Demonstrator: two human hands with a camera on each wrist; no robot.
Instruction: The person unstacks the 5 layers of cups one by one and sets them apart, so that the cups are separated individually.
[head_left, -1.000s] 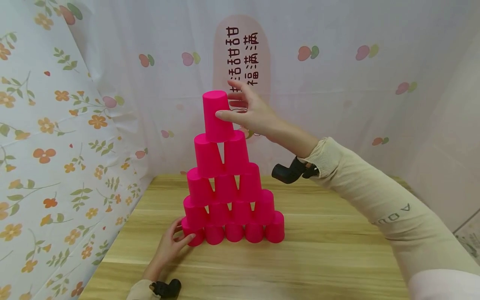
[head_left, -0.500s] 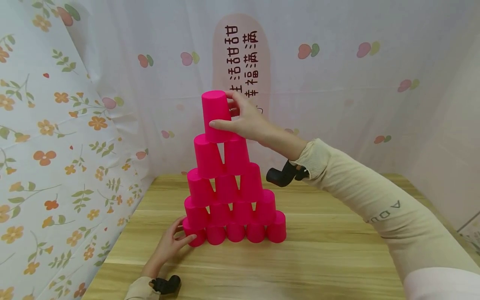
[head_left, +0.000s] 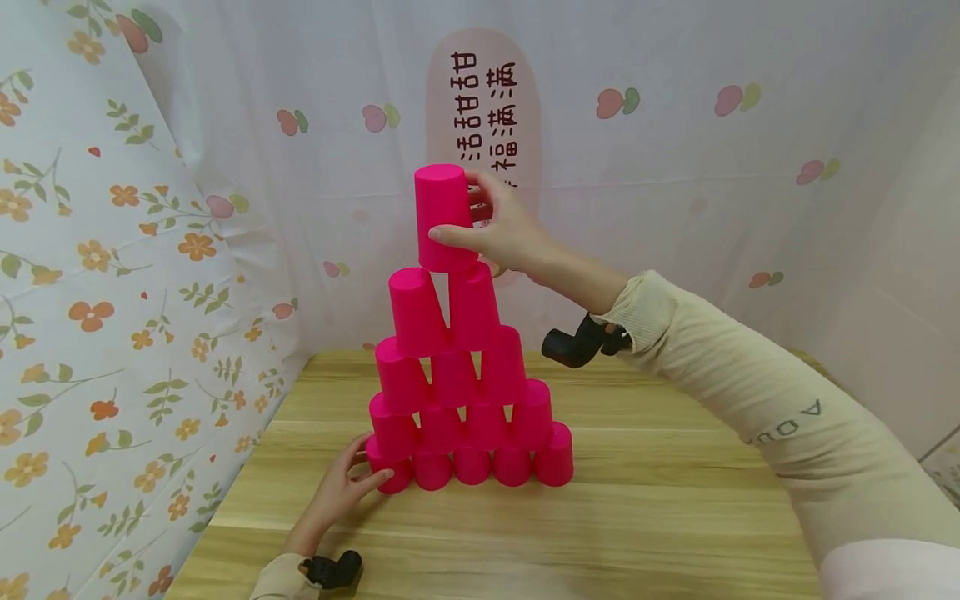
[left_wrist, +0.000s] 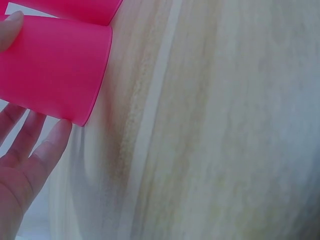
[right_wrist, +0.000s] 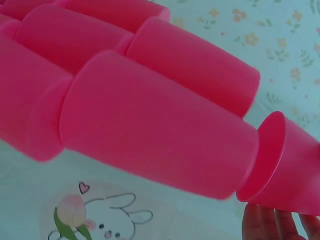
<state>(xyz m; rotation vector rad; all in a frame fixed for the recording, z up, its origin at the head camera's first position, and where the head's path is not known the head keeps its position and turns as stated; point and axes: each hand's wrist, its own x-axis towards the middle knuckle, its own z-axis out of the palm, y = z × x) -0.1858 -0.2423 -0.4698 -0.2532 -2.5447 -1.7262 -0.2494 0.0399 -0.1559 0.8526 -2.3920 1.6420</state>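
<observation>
Upside-down pink plastic cups form a tall pyramid in the head view. My right hand (head_left: pixel 506 221) grips the top cup (head_left: pixel 444 218), thumb across its front and fingers behind. That cup is raised a little over the two cups of the second row (head_left: pixel 416 312). In the right wrist view the lifted cup's open rim (right_wrist: pixel 270 155) is tipped beside the base of a second-row cup (right_wrist: pixel 160 125). At the lower left, my left hand (head_left: pixel 341 487) holds the bottom row's end cup (head_left: pixel 392 471) between thumb and fingers; the left wrist view shows this cup (left_wrist: pixel 55 65) close up.
The pyramid stands on a wood-grain table (head_left: pixel 637 500). Behind it hangs a white curtain (head_left: pixel 660 208) with fruit prints and writing; a floral curtain (head_left: pixel 135 333) borders the left. A black wrist mount (head_left: pixel 577 343) sticks out under my right wrist, near the pyramid's right side.
My right hand has closed in on the top cup and lifted it up and slightly right off the second row. The left hand and the other cups stay in place.
</observation>
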